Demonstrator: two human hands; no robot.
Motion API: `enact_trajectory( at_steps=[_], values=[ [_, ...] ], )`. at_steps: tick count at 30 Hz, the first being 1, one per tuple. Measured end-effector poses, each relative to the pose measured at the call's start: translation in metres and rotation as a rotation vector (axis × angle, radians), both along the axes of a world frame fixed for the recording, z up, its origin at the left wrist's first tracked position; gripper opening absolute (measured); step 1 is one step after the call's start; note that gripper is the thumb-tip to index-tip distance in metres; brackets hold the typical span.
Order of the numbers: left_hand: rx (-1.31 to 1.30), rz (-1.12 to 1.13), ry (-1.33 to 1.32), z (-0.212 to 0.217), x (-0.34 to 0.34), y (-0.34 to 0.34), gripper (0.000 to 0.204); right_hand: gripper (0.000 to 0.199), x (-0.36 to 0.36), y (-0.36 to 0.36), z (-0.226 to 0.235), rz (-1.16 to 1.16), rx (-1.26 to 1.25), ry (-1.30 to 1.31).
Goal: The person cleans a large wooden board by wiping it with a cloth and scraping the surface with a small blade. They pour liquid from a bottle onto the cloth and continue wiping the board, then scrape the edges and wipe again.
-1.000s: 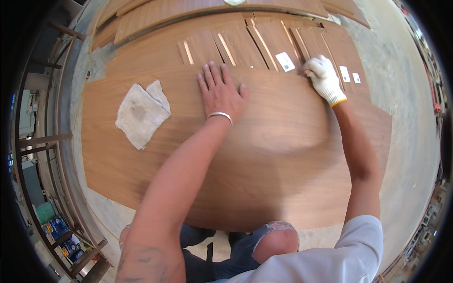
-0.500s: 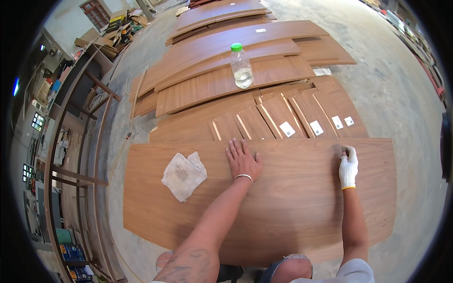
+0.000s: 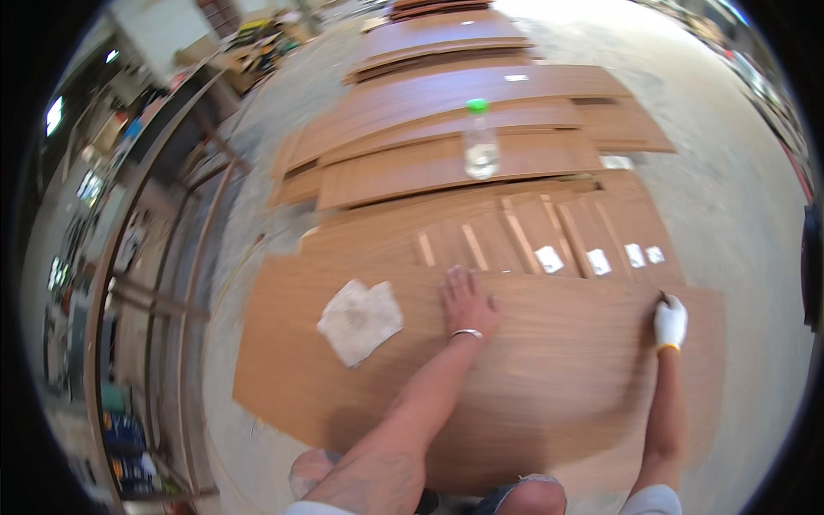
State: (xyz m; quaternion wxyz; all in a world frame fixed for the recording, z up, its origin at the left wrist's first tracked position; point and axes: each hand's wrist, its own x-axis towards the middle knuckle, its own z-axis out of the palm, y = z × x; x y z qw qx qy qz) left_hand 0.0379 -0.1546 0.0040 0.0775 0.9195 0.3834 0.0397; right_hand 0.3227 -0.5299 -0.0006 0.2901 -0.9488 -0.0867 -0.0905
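Wide brown wood-look panel (image 3: 558, 369) lies flat in front of the person, long side L-R. L hand (image 3: 470, 307), bare, is open, palm down on the panel approx. mid-length, fingers a bit spread, fingertips at the far edge; pale bracelet (image 3: 468, 332) on that wrist. R hand (image 3: 671, 323), in a white glove w/ yellow cuff, is at the panel's far R corner area, fingers curled closed; sth. dark shows at the tips, too blurred to tell what, or if it's gripped. Folded off-white cloth (image 3: 360, 322) lies on the panel, L of the L hand, apart from it, w/ a darker patch mid-cloth. Just beyond the far edge: smaller brown pcs (image 3: 536, 232) w/ pale strips, some w/ white labels (image 3: 549, 259). Behind those, a clear bottle (image 3: 481, 156) w/ green cap, part-filled, stands on stacked panels (image 3: 386, 176). Dark frame (image 3: 176, 302) at far L, on grey floor (image 3: 755, 232).
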Motion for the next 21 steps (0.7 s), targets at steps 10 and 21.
enact_trajectory(
  at_steps=[10, 21],
  values=[
    [-0.125, -0.033, 0.006, 0.015, 0.004, -0.007, 0.081, 0.045, 0.089, -0.105, -0.044, 0.012, -0.197, 0.035],
    [-0.088, -0.047, -0.036, 0.016, 0.012, -0.004, 0.082, 0.042, 0.118, -0.149, -0.047, 0.006, -0.188, 0.068]
  ],
)
